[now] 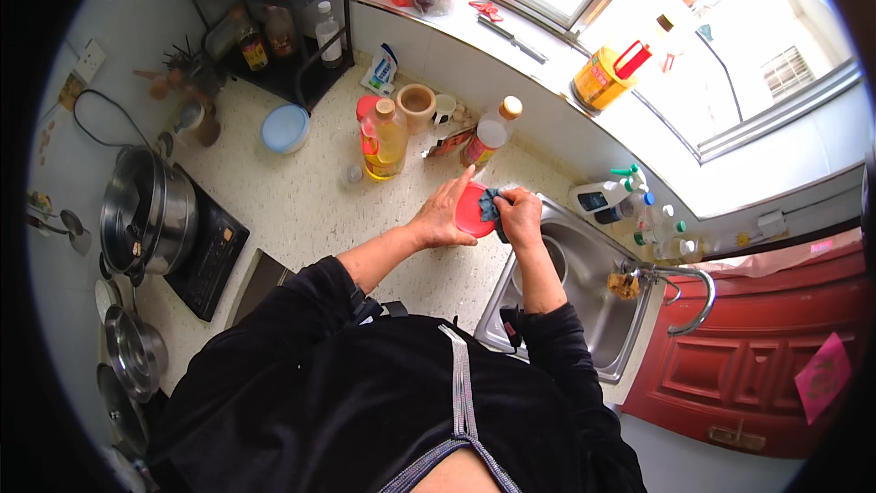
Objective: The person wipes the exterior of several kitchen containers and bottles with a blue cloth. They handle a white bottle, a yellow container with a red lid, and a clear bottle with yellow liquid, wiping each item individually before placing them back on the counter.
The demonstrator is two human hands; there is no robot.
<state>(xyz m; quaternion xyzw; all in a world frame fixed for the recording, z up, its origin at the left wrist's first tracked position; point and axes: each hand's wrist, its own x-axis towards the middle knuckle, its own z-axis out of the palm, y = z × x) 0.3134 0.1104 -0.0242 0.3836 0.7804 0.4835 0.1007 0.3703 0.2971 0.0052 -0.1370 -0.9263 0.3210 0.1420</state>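
A round red lid [472, 213], perhaps on a container hidden beneath it, is in front of me between the counter and the sink. My left hand [441, 216] grips its left side, thumb and fingers spread around the rim. In my right hand [519, 218] is a bunched dark blue cloth [490, 205], pressed against the right part of the red top. Just beyond my left fingertips stands a bottle with a pink label [487, 137]. An oil bottle [384, 140] stands farther left on the counter.
To the right is a steel sink [602, 329] with a faucet [705, 294]; spray and plastic bottles [657, 219] line its back. A pot [147, 212] sits on an induction cooker [212, 267] at left. A blue-lidded container [285, 129] stands near a black rack [301, 82].
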